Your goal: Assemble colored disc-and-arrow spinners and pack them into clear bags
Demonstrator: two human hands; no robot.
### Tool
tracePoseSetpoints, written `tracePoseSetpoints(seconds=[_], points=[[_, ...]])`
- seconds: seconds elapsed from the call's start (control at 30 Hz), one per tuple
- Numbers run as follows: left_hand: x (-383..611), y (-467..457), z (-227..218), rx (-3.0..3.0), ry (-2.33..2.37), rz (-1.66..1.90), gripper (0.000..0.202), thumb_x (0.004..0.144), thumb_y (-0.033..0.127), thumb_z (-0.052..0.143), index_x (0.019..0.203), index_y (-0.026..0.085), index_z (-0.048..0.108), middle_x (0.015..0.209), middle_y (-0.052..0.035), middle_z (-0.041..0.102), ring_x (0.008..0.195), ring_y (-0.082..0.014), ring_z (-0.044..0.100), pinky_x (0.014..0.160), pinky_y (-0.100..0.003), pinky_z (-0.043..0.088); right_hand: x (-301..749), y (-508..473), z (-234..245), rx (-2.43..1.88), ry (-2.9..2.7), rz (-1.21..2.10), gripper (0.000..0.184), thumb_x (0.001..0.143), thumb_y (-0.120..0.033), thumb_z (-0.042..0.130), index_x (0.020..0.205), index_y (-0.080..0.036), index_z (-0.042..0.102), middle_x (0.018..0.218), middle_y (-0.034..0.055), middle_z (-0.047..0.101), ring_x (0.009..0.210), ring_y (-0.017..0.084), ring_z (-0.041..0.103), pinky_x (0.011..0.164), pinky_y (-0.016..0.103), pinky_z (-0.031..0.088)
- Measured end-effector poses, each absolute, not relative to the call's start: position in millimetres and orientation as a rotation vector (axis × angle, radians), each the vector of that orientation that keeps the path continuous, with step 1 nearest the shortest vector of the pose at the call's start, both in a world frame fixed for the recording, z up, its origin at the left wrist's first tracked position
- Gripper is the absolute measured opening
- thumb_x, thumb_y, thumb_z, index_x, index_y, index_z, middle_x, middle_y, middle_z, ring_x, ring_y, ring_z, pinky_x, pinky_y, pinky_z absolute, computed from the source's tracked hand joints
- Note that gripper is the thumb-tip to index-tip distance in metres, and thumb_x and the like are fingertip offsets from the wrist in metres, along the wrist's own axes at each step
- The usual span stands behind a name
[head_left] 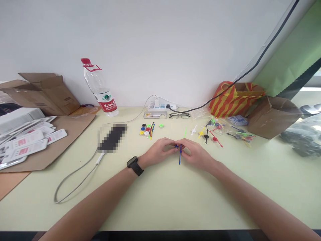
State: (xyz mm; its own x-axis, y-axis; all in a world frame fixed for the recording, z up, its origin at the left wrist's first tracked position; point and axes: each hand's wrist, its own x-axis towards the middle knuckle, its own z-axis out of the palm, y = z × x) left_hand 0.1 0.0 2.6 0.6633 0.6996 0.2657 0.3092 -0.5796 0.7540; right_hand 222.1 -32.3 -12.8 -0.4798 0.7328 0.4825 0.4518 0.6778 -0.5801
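Both my hands meet over the middle of the table, fingertips close together. My right hand (pixel 197 154) pinches a blue plastic arrow (pixel 180 158), whose pointed end hangs down toward me. Between the fingertips of my left hand (pixel 160 151) a small blue part (pixel 176 146) shows, mostly hidden, so its shape is unclear. Just beyond my right hand lies a light green arrow (pixel 185 132). Further right are arrows with round discs: a white one (pixel 193 130), a yellow one (pixel 201 132), a black one (pixel 206 136) and a red one (pixel 216 138).
Several coloured discs (pixel 142 129) and a bundle of thin arrows (pixel 151 131) lie beyond my left hand. Behind are glasses (pixel 179 115) and a power strip (pixel 162 107). A water bottle (pixel 106 100), phone (pixel 112 138) and cable (pixel 72 172) are left; bagged parts (pixel 240 135) right.
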Motion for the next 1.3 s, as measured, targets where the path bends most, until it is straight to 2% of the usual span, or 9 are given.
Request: tracePoseSetpoints(seconds=[0.17, 0.27, 0.37, 0.5, 0.6, 0.8, 1.03, 1.17, 1.3], points=[[-4, 6, -6, 2.224, 0.835, 0.794, 0.032, 0.091, 0.040, 0.073, 0.119, 0.026, 0.072, 0.117, -0.0059, 0.075, 0.110, -0.0238, 0.067, 0.101, -0.038, 0.052, 226, -29, -12, -0.977, -2.064, 0.368, 0.027, 0.099, -0.014, 0.047, 0.116, -0.024, 0.064, 0.102, 0.0073, 0.073, 0.092, 0.022, 0.070, 0.082, 0.036, 0.057], [-4, 6, -8, 2.280, 0.837, 0.742, 0.037, 0.087, 0.042, 0.077, 0.121, 0.027, 0.072, 0.122, -0.0072, 0.072, 0.117, -0.0252, 0.064, 0.104, -0.040, 0.051, 228, -28, -13, -1.044, -2.031, 0.298, 0.021, 0.102, -0.021, 0.049, 0.110, -0.024, 0.069, 0.096, 0.0060, 0.075, 0.081, 0.020, 0.069, 0.072, 0.033, 0.054], [-3, 5, -7, 2.275, 0.864, 0.736, 0.029, 0.087, 0.042, 0.077, 0.111, 0.026, 0.077, 0.125, -0.0081, 0.070, 0.122, -0.0266, 0.062, 0.107, -0.042, 0.050, 229, -29, -12, -1.106, -2.048, 0.250, 0.020, 0.102, -0.028, 0.053, 0.107, -0.026, 0.073, 0.092, 0.0040, 0.077, 0.072, 0.018, 0.068, 0.064, 0.031, 0.049], [-2, 5, -4, 2.094, 0.865, 0.757, 0.026, 0.088, 0.041, 0.076, 0.107, 0.023, 0.076, 0.112, -0.0082, 0.075, 0.109, -0.0253, 0.068, 0.099, -0.041, 0.054, 228, -32, -11, -1.090, -2.103, 0.221, 0.025, 0.104, -0.032, 0.052, 0.107, -0.027, 0.076, 0.083, 0.0029, 0.075, 0.066, 0.016, 0.065, 0.060, 0.029, 0.044], [-1, 5, -2, 1.871, 0.816, 0.777, 0.034, 0.082, 0.043, 0.081, 0.103, 0.018, 0.073, 0.098, -0.0070, 0.076, 0.091, -0.0209, 0.070, 0.088, -0.036, 0.058, 226, -33, -10, -1.050, -2.101, 0.194, 0.028, 0.105, -0.031, 0.049, 0.113, -0.025, 0.075, 0.078, 0.0035, 0.070, 0.064, 0.016, 0.060, 0.060, 0.029, 0.044], [3, 3, 0, 1.549, 0.803, 0.757, 0.042, 0.077, 0.041, 0.087, 0.109, 0.018, 0.073, 0.096, -0.0066, 0.076, 0.082, -0.0177, 0.071, 0.077, -0.032, 0.058, 225, -35, -5, -1.017, -2.073, 0.266, 0.029, 0.106, -0.026, 0.045, 0.120, -0.025, 0.070, 0.083, 0.0043, 0.064, 0.067, 0.017, 0.058, 0.061, 0.030, 0.046], [2, 2, 3, 1.568, 0.742, 0.741, 0.038, 0.078, 0.040, 0.086, 0.108, 0.017, 0.077, 0.110, -0.0105, 0.077, 0.102, -0.0223, 0.071, 0.098, -0.038, 0.055, 222, -33, -10, -0.946, -2.022, 0.407, 0.026, 0.104, -0.023, 0.049, 0.116, -0.025, 0.071, 0.088, 0.0059, 0.066, 0.075, 0.018, 0.062, 0.061, 0.030, 0.050], [2, 1, 6, 1.564, 0.753, 0.732, 0.037, 0.081, 0.040, 0.084, 0.110, 0.017, 0.078, 0.110, -0.0110, 0.077, 0.102, -0.0228, 0.071, 0.095, -0.037, 0.056, 221, -32, -13, -0.848, -1.985, 0.417, 0.028, 0.102, -0.020, 0.052, 0.116, -0.028, 0.075, 0.091, 0.0054, 0.068, 0.077, 0.017, 0.064, 0.065, 0.030, 0.052], [1, 2, 8, 1.513, 0.721, 0.723, 0.035, 0.084, 0.041, 0.082, 0.109, 0.016, 0.078, 0.105, -0.0107, 0.077, 0.093, -0.0214, 0.072, 0.088, -0.036, 0.059, 222, -31, -13, -0.798, -2.002, 0.335, 0.032, 0.101, -0.018, 0.053, 0.118, -0.031, 0.078, 0.088, 0.0042, 0.066, 0.075, 0.016, 0.062, 0.067, 0.030, 0.051]])
